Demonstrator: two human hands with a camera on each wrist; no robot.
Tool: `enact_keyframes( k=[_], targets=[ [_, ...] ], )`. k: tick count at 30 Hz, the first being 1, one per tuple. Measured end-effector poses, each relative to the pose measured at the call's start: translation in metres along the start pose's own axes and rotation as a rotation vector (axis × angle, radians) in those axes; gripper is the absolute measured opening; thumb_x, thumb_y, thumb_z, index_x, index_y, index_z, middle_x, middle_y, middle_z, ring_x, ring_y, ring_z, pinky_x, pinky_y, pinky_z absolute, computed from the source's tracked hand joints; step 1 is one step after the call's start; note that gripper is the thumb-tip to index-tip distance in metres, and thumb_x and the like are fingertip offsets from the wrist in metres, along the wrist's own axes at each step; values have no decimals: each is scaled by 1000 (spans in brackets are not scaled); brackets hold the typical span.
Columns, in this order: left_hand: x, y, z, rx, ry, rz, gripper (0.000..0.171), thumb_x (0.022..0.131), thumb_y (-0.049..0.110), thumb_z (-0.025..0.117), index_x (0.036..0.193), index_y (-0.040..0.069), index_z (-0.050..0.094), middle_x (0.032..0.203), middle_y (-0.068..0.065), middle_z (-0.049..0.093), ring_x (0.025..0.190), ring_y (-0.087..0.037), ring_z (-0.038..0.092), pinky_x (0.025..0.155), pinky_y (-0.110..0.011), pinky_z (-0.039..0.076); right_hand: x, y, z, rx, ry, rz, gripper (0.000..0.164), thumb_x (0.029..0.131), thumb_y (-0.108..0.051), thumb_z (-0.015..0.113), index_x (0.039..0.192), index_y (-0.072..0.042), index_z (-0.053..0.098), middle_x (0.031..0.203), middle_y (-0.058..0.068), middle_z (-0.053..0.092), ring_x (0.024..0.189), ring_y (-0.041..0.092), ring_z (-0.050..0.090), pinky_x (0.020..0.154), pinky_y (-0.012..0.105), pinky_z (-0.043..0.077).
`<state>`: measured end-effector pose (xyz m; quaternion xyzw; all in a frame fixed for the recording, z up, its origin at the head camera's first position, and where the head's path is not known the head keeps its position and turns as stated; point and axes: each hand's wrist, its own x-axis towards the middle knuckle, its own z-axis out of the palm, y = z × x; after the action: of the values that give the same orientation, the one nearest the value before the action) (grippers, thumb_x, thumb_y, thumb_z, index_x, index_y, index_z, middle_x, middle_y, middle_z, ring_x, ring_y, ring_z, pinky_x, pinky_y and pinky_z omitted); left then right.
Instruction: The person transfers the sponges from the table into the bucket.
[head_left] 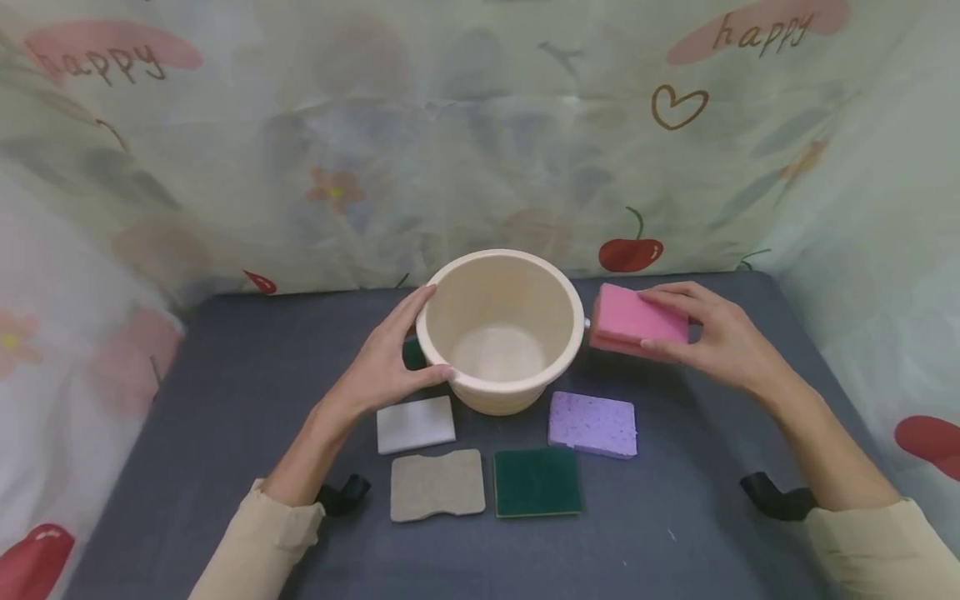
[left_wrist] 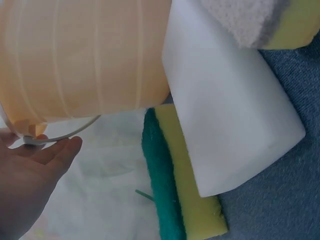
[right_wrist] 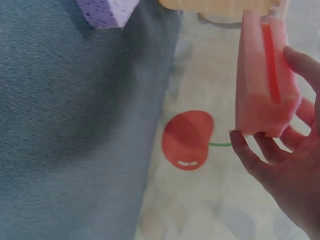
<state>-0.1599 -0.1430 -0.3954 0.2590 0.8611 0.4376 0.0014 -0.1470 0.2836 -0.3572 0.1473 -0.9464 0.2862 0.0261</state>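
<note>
I see the left hand point(head_left: 384, 363) grip the tub point(head_left: 500, 332) by its rim, the right hand point(head_left: 712, 337) pinch the pink sponge point(head_left: 626, 321) over the table point(head_left: 615, 542), beside the tub. Loose fingers could drop it; a bump might tip the tub

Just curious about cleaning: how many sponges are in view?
6: white sponge, beige sponge, purple sponge, green sponge on the table; second green one partly behind the bucket; pink sponge in the right hand. More may be hidden.
</note>
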Motion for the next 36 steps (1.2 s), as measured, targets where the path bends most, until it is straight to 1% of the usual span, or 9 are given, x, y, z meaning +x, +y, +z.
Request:
enact_keyframes(
  k=[8,11,14,17,20,25,28,34,36],
  targets=[
    [0,1,0,17,-2,-16,105,79,49,81,160,23,19,163,3,20,137,-22,43,107,-45,41,6,-11,-15,-41,60,-70,65,78,-31,86,135,-12,62,131,8,56,109,27,52,75,43,47],
    [-1,1,0,20,-2,-25,106,78,49,82,160,23,19,163,2,19,136,-23,44,108,-48,40,8,-15,-20,-54,76,-100,64,78,-29,86,135,-13,63,130,6,57,109,25,53,75,37,47],
    [0,1,0,23,-3,-32,107,78,49,82,160,25,19,163,4,19,135,-23,45,108,-50,38,9,-20,-26,-56,83,-111,63,78,-29,86,136,-15,62,131,6,57,110,25,53,75,30,45],
    [1,0,1,17,-3,-28,107,78,49,82,160,25,19,163,5,20,135,-23,45,108,-50,38,12,-26,-31,-45,97,-124,64,78,-29,86,136,-18,62,131,4,57,111,26,53,76,27,43],
    [1,-2,3,4,8,-24,106,78,49,82,160,25,19,162,5,21,136,-22,44,108,-47,40,17,-33,-33,-22,113,-163,63,78,-28,87,136,-20,63,131,2,58,112,23,53,77,25,41],
    [1,-2,3,-22,15,-18,104,79,49,81,160,25,20,162,4,23,138,-22,41,107,-45,41,25,-43,-30,26,135,-236,61,76,-23,88,133,-19,66,129,-1,60,112,18,54,80,19,39],
    [0,-1,3,-34,13,-22,104,79,48,81,160,24,20,162,3,22,138,-22,40,108,-45,40,30,-49,-28,31,128,-258,59,77,-23,87,132,-18,66,129,-2,61,113,16,55,82,21,39],
    [1,0,4,-41,18,-24,104,79,43,83,160,23,20,161,0,25,136,-23,43,106,-45,41,45,-63,-27,7,69,-263,59,81,-31,84,134,-16,64,130,1,59,114,20,54,82,37,44],
    [2,-1,4,-49,17,-24,104,79,41,84,160,23,20,161,0,25,135,-23,43,106,-45,42,50,-68,-26,11,54,-275,59,81,-32,84,134,-16,64,129,0,59,111,19,55,80,38,44]
  ],
)
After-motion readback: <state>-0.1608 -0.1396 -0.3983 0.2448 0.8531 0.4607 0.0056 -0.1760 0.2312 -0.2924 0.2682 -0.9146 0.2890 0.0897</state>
